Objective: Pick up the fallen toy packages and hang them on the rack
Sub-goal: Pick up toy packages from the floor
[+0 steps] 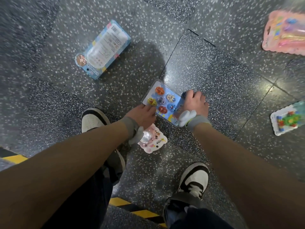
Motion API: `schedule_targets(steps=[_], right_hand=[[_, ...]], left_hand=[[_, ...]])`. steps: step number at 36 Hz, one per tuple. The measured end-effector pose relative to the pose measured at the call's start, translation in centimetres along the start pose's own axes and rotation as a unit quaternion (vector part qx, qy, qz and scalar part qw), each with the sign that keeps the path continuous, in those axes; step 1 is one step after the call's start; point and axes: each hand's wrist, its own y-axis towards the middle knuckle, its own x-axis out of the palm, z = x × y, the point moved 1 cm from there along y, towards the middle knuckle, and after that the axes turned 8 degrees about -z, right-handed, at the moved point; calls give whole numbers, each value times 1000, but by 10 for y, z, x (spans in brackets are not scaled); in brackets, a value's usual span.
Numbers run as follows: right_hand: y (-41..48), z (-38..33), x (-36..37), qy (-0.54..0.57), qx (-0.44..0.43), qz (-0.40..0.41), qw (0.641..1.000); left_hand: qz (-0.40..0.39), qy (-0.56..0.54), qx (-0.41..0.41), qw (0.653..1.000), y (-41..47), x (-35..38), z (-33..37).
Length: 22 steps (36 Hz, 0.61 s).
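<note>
Fingers (189, 95) of left hand (142, 114), right hand (196, 104) round opposite blue package (165, 100) edges, floor (214, 71) beyond.

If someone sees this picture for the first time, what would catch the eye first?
First, the two hands: the left hand and right hand meet on a blue blister pack of colourful small toys, lying on the dark speckled floor in the centre. Next, two more lie apart: a blue package upper left, a pink package upper right.

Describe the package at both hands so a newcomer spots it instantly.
On the speckled floor, ahead of the shoes, a light-blue blister card lies between the left hand and right hand. Unlike neighbouring packages, it shows round orange, yellow, blue figures.
</note>
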Motion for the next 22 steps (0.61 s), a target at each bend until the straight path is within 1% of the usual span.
schedule_targets(steps=[3, 6, 8, 11, 12, 16, 20, 22], right_hand=[[-2, -6, 0, -11, -5, -20, 1000], [-2, -13, 4, -28, 12, -3, 1000], [-2, -17, 7, -31, 24, 7, 999], [-2, -19, 8, -37, 39, 15, 998], [-6, -20, 6, -26, 39, 0, 999], [-10, -16, -3, 3, 8, -76, 997], [-16, -13, -22, 100, -11, -193, 976], [-30, -15, -43, 125, -23, -218, 968]], left_hand=[[-38, -48, -7, 998, -6, -8, -12], [-66, -70, -19, 995, -14, -16, -28], [-101, -83, -25, 991, -18, -18, -38], [-147, -137, -44, 979, -24, -18, -50], [-155, -155, -49, 975, -32, -18, -55], [-142, -226, -64, 962, -45, -14, -65], [-137, -292, -93, 942, -53, -12, -71], [-136, -309, -100, 936, -70, -22, -74]])
